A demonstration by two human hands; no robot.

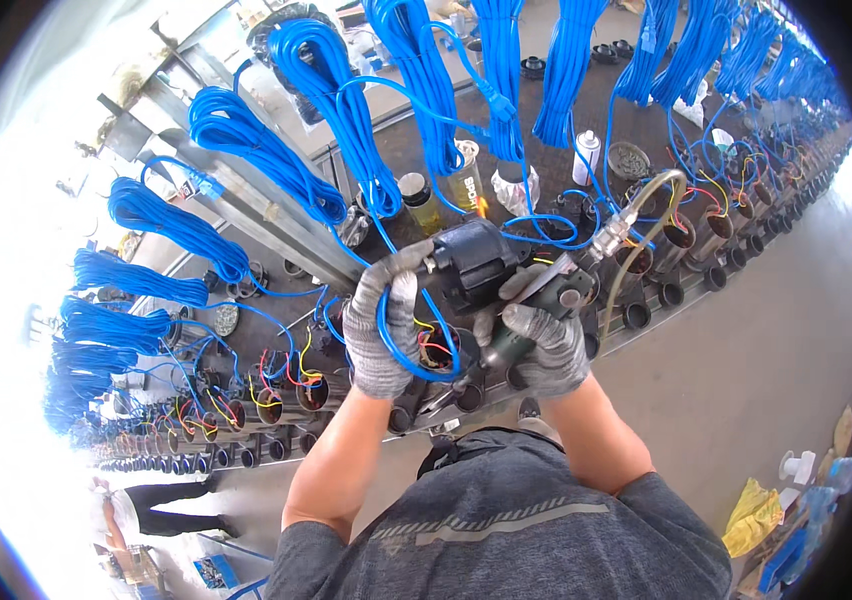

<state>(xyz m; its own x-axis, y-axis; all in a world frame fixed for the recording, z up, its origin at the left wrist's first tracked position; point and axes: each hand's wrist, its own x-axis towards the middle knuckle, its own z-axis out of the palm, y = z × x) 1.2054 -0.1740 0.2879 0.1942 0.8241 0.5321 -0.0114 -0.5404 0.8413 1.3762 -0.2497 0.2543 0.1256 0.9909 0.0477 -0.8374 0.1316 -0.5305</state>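
Note:
My left hand (383, 330), in a grey knitted glove, is closed on the left end of a black ribbed housing (474, 262). A loop of blue cable (408, 368) hangs around that hand and in front of its palm. My right hand (546, 345), gloved alike, wraps around a dark green air tool (518, 335), just below and right of the housing. A metal fitting (610, 238) joins the tool to a clear hose (664, 185). The tool's nose points down and left. Under my hands, an open round motor body (438, 350) shows coloured wires.
Bundles of blue cable (331, 110) line the far side of the dark bench. Several open motor bodies (311, 390) with loose wires run along its near edge. A white spray can (587, 157) and a jar (418, 200) stand beyond my hands. A person (161, 510) is at lower left.

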